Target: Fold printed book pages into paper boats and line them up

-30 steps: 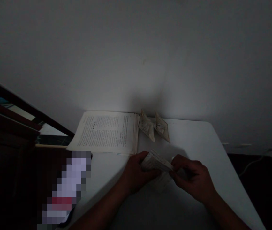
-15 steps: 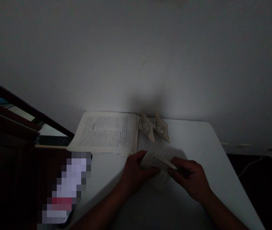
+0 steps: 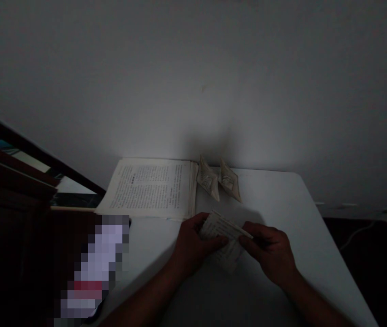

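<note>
A folded piece of printed paper (image 3: 225, 247) is held above the white table, tilted, between both hands. My left hand (image 3: 193, 245) grips its left side, thumb across the near face and fingers behind. At the upper right corner, my right hand (image 3: 270, 250) pinches the paper between thumb and fingers. Beyond the hands stand two folded paper boats side by side, a left paper boat (image 3: 208, 180) and a right paper boat (image 3: 229, 180), both made of printed paper. Fingertips behind the folded paper are hidden.
A stack of printed pages (image 3: 149, 188) lies on the table (image 3: 275, 195) against the wall, left of the boats. A pixelated phone-like object (image 3: 94, 268) is at the table's left edge. Dark wooden furniture (image 3: 12, 190) stands farther left. The room is dim.
The folded paper is tipped slightly, with more of its printed near face showing. Both hands keep their hold in nearly the same place. The boats and page stack stay put.
</note>
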### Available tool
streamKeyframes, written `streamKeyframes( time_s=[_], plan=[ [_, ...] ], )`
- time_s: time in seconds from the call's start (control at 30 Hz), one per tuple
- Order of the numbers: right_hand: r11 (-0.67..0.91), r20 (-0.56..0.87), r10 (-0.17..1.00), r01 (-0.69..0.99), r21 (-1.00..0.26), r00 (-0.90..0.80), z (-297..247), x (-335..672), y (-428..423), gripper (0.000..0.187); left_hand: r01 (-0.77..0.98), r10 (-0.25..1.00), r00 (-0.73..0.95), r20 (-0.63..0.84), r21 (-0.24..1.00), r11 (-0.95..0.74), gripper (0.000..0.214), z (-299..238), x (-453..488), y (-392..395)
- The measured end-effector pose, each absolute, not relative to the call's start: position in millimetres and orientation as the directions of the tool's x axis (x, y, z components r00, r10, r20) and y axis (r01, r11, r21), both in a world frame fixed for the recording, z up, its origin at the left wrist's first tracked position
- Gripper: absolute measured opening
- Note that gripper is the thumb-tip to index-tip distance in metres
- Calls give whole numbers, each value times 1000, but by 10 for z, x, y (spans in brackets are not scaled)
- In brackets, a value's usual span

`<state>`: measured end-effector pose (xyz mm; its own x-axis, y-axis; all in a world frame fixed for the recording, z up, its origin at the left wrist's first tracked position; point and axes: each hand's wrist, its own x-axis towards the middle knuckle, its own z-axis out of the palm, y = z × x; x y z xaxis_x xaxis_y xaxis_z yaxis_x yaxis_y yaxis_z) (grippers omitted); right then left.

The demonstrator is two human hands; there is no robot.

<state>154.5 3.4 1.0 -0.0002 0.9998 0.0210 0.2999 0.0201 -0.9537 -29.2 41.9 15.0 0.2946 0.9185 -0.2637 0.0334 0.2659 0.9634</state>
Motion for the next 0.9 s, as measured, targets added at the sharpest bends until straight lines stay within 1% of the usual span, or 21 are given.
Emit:
streamKeyframes(
  time_s=[0.17,0.37,0.43,0.6,0.73,0.9],
  plan=[
    [-14,-17,1000,194,-981,-14,-21,1561,38,23,44,918,272,-289,957,288,37,161,-298,424],
    [-71,-77,995,90,-993,-65,34,1577,38,22,6,917,288,-276,958,287,36,131,-314,429],
    [-82,-89,992,81,-993,-88,71,1582,44,24,12,917,281,-282,957,291,35,133,-314,434],
    [-42,-57,990,120,-992,-128,118,1603,61,28,55,917,259,-304,952,301,35,168,-314,441],
    [-48,-63,987,108,-993,-146,87,1628,72,31,83,901,278,-334,942,324,28,182,-311,439],
    [-37,-50,988,91,-995,-146,29,1635,77,27,103,900,295,-322,947,305,26,158,-317,441]
  ],
)
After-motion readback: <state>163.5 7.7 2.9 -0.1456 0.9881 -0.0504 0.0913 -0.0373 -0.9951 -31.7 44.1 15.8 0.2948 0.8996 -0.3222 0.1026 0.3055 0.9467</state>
